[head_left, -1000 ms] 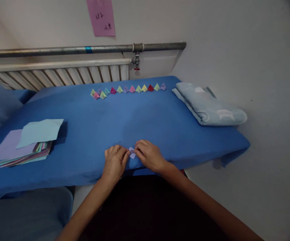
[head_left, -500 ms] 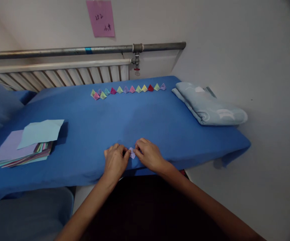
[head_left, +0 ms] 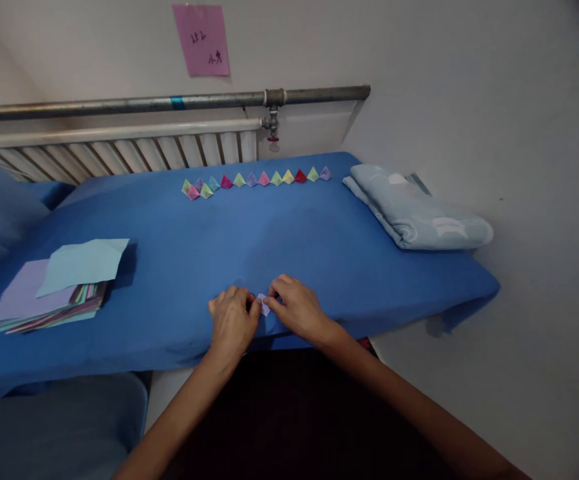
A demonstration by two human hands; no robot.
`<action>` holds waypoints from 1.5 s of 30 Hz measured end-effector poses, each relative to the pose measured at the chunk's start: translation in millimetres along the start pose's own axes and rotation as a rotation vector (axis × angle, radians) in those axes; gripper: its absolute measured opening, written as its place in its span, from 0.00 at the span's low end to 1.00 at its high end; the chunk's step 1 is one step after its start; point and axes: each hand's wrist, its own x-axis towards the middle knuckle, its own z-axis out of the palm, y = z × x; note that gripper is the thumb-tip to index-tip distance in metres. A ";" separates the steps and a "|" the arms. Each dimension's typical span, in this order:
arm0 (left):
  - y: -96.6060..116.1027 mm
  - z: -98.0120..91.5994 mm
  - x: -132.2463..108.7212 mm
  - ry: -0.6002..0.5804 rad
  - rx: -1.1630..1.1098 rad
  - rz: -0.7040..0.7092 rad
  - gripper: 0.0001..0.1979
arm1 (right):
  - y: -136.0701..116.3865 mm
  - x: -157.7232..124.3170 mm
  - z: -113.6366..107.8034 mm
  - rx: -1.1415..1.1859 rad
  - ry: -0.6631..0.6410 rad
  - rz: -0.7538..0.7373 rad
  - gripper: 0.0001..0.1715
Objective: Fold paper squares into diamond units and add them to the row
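A small folded piece of lilac paper (head_left: 264,305) lies near the front edge of the blue-covered bed (head_left: 249,240). My left hand (head_left: 231,321) and my right hand (head_left: 297,308) meet over it, fingers curled and pinching it from both sides. Most of the paper is hidden under my fingertips. A row of several small folded paper triangles (head_left: 257,179) in mixed colours lies along the far side of the bed.
A stack of coloured paper sheets (head_left: 52,290) sits at the left, a pale blue sheet on top. A folded light-blue blanket (head_left: 417,217) lies at the right end. A radiator (head_left: 119,150) and metal pipe (head_left: 169,103) run along the wall behind; a pink note (head_left: 202,38) hangs above.
My hands have drawn slightly closer together over the lilac paper, so less of it shows. Nothing else has moved.
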 end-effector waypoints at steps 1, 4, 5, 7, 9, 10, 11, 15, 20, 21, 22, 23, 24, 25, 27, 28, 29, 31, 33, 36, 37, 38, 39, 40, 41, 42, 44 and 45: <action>-1.4 1.8 -0.8 0.022 -0.012 0.005 0.08 | -0.2 0.4 -0.3 -0.007 -0.003 0.002 0.07; -8.7 8.8 -5.4 0.117 -0.062 0.088 0.05 | -0.2 1.8 -1.0 -0.018 -0.023 0.001 0.07; -11.8 11.3 -7.7 0.154 -0.070 0.149 0.05 | -0.1 2.2 -1.2 -0.020 -0.030 0.004 0.07; -17.6 15.4 -13.0 0.228 -0.050 0.300 0.09 | 0.0 2.8 -1.5 -0.024 -0.038 0.008 0.06; -22.2 17.6 -18.3 0.283 0.011 0.435 0.12 | -0.2 3.1 -1.9 -0.023 -0.039 0.014 0.06; -23.9 17.9 -20.7 0.296 0.048 0.482 0.13 | -0.5 3.2 -2.1 -0.020 -0.040 0.017 0.07; -25.4 17.8 -22.9 0.299 0.082 0.519 0.14 | -0.9 3.3 -2.4 -0.015 -0.042 0.019 0.07; -30.3 16.1 -29.3 0.286 0.157 0.606 0.17 | -3.1 3.8 -3.9 -0.005 -0.051 0.038 0.06; -33.5 15.7 -35.3 0.237 0.208 0.579 0.19 | -3.9 4.7 -3.3 -0.010 -0.064 0.047 0.07; -32.9 15.6 -36.1 0.221 0.225 0.562 0.19 | -3.6 4.7 -3.0 -0.010 -0.062 0.045 0.07; -31.9 15.3 -36.7 0.207 0.242 0.547 0.19 | -3.2 4.5 -2.7 -0.008 -0.058 0.041 0.06; -30.6 14.9 -37.0 0.194 0.256 0.533 0.19 | -2.6 4.2 -2.6 -0.002 -0.054 0.036 0.06; -29.1 14.3 -37.2 0.180 0.269 0.519 0.19 | -2.0 3.9 -2.8 0.010 -0.051 0.031 0.06; -27.6 13.6 -37.3 0.166 0.280 0.506 0.19 | -1.1 3.5 -3.2 0.025 -0.051 0.027 0.06; -25.4 12.4 -37.4 0.145 0.299 0.487 0.20 | 0.9 3.2 -5.0 0.063 -0.062 0.030 0.06; -24.8 12.0 -37.6 0.141 0.305 0.484 0.20 | 2.0 3.3 -6.2 0.080 -0.073 0.037 0.06; -24.6 11.8 -37.7 0.141 0.310 0.485 0.20 | 3.0 3.6 -7.5 0.094 -0.086 0.046 0.07; -25.1 11.9 -38.0 0.150 0.313 0.494 0.20 | 4.6 5.2 -10.0 0.108 -0.112 0.062 0.08; -25.9 12.2 -37.8 0.162 0.315 0.502 0.20 | 5.1 7.8 -11.9 0.110 -0.136 0.071 0.07; -25.1 12.0 -36.4 0.173 0.324 0.505 0.19 | 3.7 12.0 -13.6 0.095 -0.162 0.078 0.07; -23.9 11.8 -35.7 0.173 0.328 0.503 0.19 | 2.9 13.1 -14.0 0.087 -0.168 0.078 0.08; -22.3 11.6 -35.0 0.172 0.330 0.501 0.19 | 2.2 13.8 -14.3 0.079 -0.173 0.077 0.08; -20.3 11.5 -34.3 0.170 0.330 0.500 0.18 | 1.6 14.3 -14.6 0.072 -0.177 0.075 0.09; -18.1 11.6 -33.7 0.168 0.330 0.501 0.18 | 1.3 14.5 -14.8 0.067 -0.178 0.074 0.09; -15.9 12.0 -33.2 0.167 0.330 0.504 0.17 | 1.4 14.5 -14.9 0.065 -0.178 0.073 0.09; -13.7 12.6 -32.8 0.167 0.332 0.510 0.17 | 1.8 14.5 -14.8 0.064 -0.175 0.072 0.09; -10.1 14.2 -32.5 0.175 0.342 0.519 0.17 | 3.1 14.3 -14.2 0.066 -0.166 0.069 0.08; -8.9 15.0 -32.4 0.177 0.346 0.520 0.17 | 3.8 14.3 -13.9 0.068 -0.163 0.068 0.08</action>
